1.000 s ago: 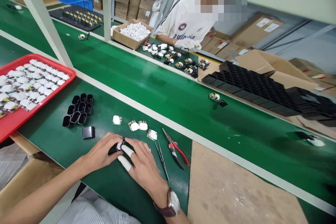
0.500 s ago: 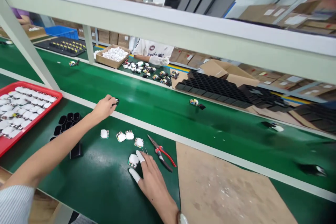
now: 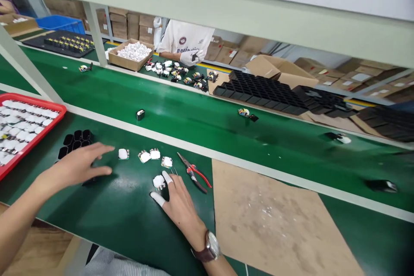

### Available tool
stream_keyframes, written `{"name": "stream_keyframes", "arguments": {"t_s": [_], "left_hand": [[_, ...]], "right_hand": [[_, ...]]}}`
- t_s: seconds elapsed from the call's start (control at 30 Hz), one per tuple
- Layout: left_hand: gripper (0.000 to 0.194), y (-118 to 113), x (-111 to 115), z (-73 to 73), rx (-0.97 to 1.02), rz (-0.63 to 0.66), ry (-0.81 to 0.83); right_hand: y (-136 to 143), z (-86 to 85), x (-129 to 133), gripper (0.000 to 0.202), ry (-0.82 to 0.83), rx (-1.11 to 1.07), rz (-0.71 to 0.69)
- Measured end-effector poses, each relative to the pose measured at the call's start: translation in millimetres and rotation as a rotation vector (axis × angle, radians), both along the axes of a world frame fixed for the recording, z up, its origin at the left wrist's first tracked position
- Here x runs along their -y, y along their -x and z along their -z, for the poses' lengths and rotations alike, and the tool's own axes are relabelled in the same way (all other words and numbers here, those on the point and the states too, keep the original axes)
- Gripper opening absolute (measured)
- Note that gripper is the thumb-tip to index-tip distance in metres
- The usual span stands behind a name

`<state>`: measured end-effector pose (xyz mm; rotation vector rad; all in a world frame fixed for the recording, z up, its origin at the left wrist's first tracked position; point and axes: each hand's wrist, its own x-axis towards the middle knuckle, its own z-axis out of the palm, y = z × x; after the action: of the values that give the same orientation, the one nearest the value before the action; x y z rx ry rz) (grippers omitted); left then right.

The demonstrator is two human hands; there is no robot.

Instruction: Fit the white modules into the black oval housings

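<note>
My left hand (image 3: 77,165) hovers with thumb and fingers apart and nothing in it, beside a cluster of black plastic housings (image 3: 77,136) that it partly hides. On the green mat, my right hand (image 3: 177,196) lies with thumb and forefinger spread, both in white finger cots. Its forefinger is at the edge of a small circuit board with a white pad (image 3: 158,182); I cannot tell how firmly they touch. Several like boards (image 3: 123,154) lie in a loose row above. Red-handled pliers (image 3: 194,172) rest to the right. One filled black housing (image 3: 140,114) stands on the green conveyor belt (image 3: 181,116).
A red tray (image 3: 60,114) of white-padded boards is at left. Brown cardboard (image 3: 268,220) covers the bench at right. A shelf beam (image 3: 207,4) crosses above the belt. Opposite, a co-worker in white gloves (image 3: 190,57) handles a dark part near a box of white pieces (image 3: 124,64).
My left hand has let go of the black housing on the belt and drawn back left toward the housings, opening. My right hand stays by the same board. The view has tilted down.
</note>
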<state>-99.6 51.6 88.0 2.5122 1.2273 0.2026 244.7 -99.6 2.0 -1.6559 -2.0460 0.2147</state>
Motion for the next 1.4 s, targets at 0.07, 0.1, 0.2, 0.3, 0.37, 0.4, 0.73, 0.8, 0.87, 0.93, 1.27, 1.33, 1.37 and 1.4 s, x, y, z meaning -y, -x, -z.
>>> {"name": "stream_keyframes", "arguments": {"t_s": [0.07,0.1,0.2,0.3,0.37,0.4,0.73,0.8,0.87,0.93,1.27,1.33,1.37,1.4], "left_hand": [[0.059,31.7,35.3,21.5,-0.070,0.019,-0.107],[0.054,42.4,48.3,32.5,-0.082,0.017,-0.173],[0.042,50.5,68.3,51.8,-0.053,-0.034,-0.293],[0.039,28.1,70.3,46.6,0.080,-0.053,-0.217],[0.043,3.7,67.9,40.2,0.218,-0.008,-0.111],[0.044,-9.2,66.2,39.1,0.285,0.025,-0.065],[0.022,-71.8,48.6,65.3,0.416,0.434,-0.124],[0.023,-72.4,49.3,63.1,0.402,0.491,-0.176],[0.024,-72.0,49.7,60.3,0.388,0.508,-0.206],[0.023,-70.9,48.9,57.7,0.410,0.463,-0.171],[0.073,-79.7,41.4,70.7,0.417,0.156,0.340],[0.069,-84.4,44.2,77.1,0.443,0.160,0.322],[0.066,-86.1,46.2,79.8,0.465,0.169,0.304],[0.062,-87.0,48.5,82.2,0.487,0.178,0.283]], "right_hand": [[4.2,2.4,-2.8,0.049,-0.009,0.005,-0.004],[6.0,3.1,-3.8,0.046,-0.009,0.008,-0.007],[8.4,1.3,-4.1,0.052,0.028,0.015,0.000],[6.8,-6.0,-1.4,0.067,0.070,-0.007,-0.025],[4.7,-11.3,0.4,0.070,0.085,-0.047,-0.109],[3.7,-13.1,1.3,0.069,0.089,-0.063,-0.167],[-11.0,-1.8,14.2,0.066,0.125,-0.040,-0.178],[-14.5,-1.2,12.4,0.054,0.089,-0.039,-0.217],[-16.0,-0.7,10.1,0.047,0.051,-0.042,-0.231],[-15.5,0.1,8.8,0.044,0.027,-0.054,-0.225],[5.3,-20.5,5.9,0.049,-0.157,-0.208,-0.115],[12.4,-28.3,1.2,0.052,-0.188,-0.202,-0.130],[15.9,-30.7,-1.3,0.052,-0.206,-0.188,-0.139],[19.1,-32.1,-3.6,0.052,-0.223,-0.167,-0.144]]}}
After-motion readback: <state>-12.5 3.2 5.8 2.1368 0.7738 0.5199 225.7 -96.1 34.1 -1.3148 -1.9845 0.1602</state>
